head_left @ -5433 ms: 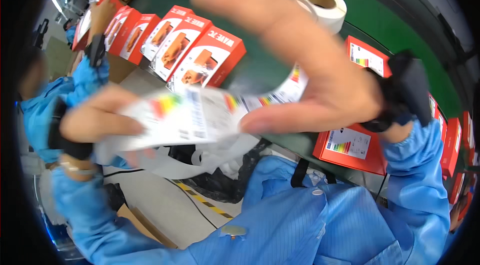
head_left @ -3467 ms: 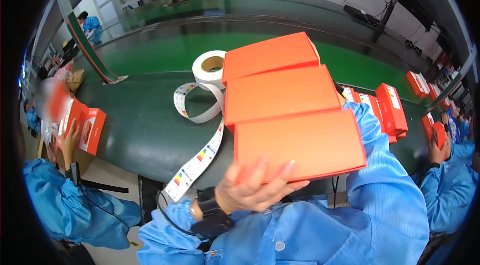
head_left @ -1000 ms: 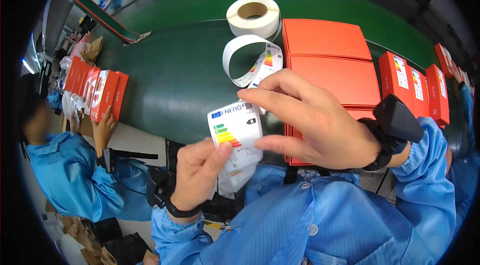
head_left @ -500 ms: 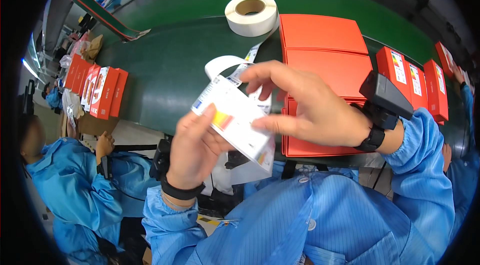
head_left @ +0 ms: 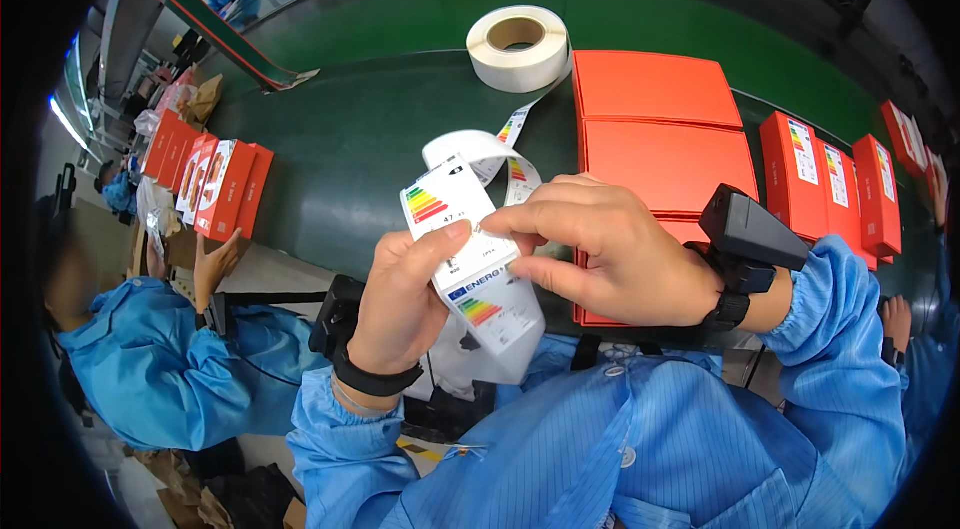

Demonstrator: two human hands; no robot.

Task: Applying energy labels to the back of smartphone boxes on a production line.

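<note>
A strip of white printed labels (head_left: 440, 204) with coloured bars crosses in front of me, its lower end hanging down. My left hand (head_left: 405, 294) grips it from the left, thumb on the printed face and the other fingers behind. At the strip's right edge, the bent fingers and thumb of my right hand (head_left: 615, 254) pinch the label; the fingertips partly cover the print. Beyond my hands the strip curls in a loop and runs back to a white label roll (head_left: 515, 74) lying on the dark green bench (head_left: 330, 139).
Stacked red boxes (head_left: 655, 89) stand just right of the strip. Farther right are several labelled red boxes (head_left: 790, 154). At the left, a co-worker in blue (head_left: 190, 349) has a hand by other red boxes (head_left: 235, 194). A green-red barrier (head_left: 225, 34) angles across the back left.
My right hand has come down and closed on the strip's edge, where it was spread above before. The strip is tilted more upright. The co-worker's hand at left has reached up to a red box.
</note>
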